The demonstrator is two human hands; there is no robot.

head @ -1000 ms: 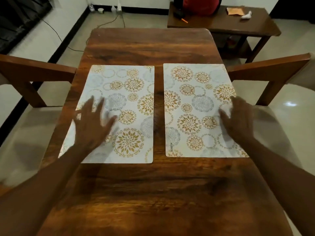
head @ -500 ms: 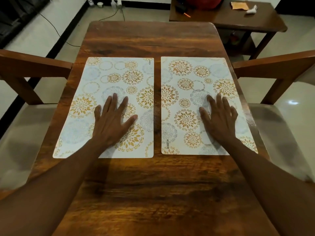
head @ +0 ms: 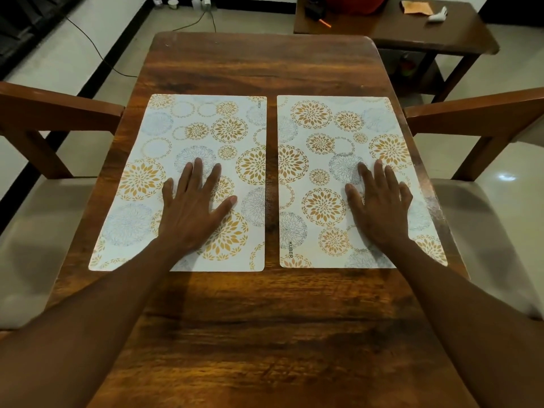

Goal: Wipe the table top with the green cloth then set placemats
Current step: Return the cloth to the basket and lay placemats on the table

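Observation:
Two white placemats with gold and grey flower circles lie side by side on the wooden table top (head: 265,319). The left placemat (head: 164,136) reaches the table's left edge, the right placemat (head: 323,125) reaches the right edge. My left hand (head: 191,210) lies flat on the left mat with its fingers spread. Flat on the right mat rests my right hand (head: 379,207), fingers straight. No green cloth is in view.
A wooden chair (head: 44,119) stands at the table's left side and another chair (head: 485,113) at its right. Behind the table a dark side table (head: 412,30) carries small items. A cable (head: 97,51) runs over the floor at the back left.
Both hands came down from a blurred hover onto the mats and slid toward the mats' middles. The view has tilted slightly; the mats stay side by side.

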